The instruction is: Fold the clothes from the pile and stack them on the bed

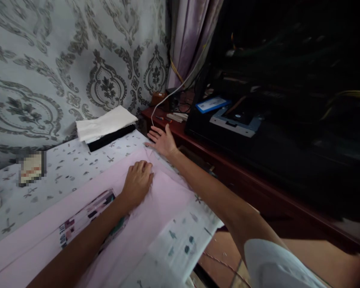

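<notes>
A pink T-shirt (pixel 171 192) with a dark printed picture and lettering lies spread over the patterned cloth on the table. My left hand (pixel 138 182) rests on it beyond the print, its fingers curled down into creased fabric. Past the shirt's far edge, my right hand (pixel 162 141) is held with palm turned up and fingers spread, holding nothing. A white cable (pixel 168 96) hangs down just behind its fingertips; whether they touch cannot be made out. My left forearm covers part of the print.
Folded white cloth (pixel 106 122) lies on folded black cloth (pixel 111 138) at the table's back. A blurred-out card (pixel 32 168) lies at left. On the right, a dark red cabinet (pixel 228 160) carries a large open black case (pixel 288 152) and a blue-edged box (pixel 213 105).
</notes>
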Available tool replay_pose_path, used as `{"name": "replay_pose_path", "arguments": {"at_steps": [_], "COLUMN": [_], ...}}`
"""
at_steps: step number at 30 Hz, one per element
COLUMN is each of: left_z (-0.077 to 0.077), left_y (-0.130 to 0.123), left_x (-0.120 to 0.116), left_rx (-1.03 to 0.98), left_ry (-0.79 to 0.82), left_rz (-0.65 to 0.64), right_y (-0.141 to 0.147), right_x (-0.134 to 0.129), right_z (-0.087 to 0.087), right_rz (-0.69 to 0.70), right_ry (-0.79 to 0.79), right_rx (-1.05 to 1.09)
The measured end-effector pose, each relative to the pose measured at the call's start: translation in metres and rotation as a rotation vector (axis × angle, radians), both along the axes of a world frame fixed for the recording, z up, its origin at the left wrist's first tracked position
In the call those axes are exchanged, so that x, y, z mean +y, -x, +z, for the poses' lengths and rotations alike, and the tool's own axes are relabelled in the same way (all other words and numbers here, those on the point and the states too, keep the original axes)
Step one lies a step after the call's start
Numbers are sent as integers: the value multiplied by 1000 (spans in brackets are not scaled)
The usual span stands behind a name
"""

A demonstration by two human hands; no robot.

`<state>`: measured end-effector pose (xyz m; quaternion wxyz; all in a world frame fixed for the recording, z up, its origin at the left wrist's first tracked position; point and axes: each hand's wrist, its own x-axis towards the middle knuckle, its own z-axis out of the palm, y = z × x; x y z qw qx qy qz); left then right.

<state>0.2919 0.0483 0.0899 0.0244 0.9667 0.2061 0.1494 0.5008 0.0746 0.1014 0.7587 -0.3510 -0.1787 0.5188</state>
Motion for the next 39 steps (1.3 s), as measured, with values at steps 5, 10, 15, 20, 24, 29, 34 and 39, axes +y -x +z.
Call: {"name": "replay_pose_path", "arguments": {"at_steps": [5, 10, 15, 20, 24, 29, 34, 39], "left_z": [2, 3, 4, 4, 3, 3, 4, 7], "left_y": [1, 2, 3, 3, 3, 3, 2, 3], "left_x": [0, -1, -2, -3, -2, -3, -3, -3], "left_rx": [15, 22, 28, 24, 13, -3, 10, -23], "left_ry": [14, -35, -88, -95, -99, -76, -68, 7], "left_rz": [11, -15, -10, -10, -4, -9, -1, -17], "right_y": [3, 37, 56, 56, 58, 60, 60, 60], "right_x": [-79, -187, -221, -217, -217, -216, -216, -227], "right_z": [42, 37, 3, -2, -3, -8, -9, -15], "right_rz": [-46, -217, -327, -346, -350, -364, -357, -401], "right_ry": [-107, -34, 61, 61, 49, 47, 19, 158], "right_rx": [-143, -243, -176, -163, -144, -139, -138, -451]}}
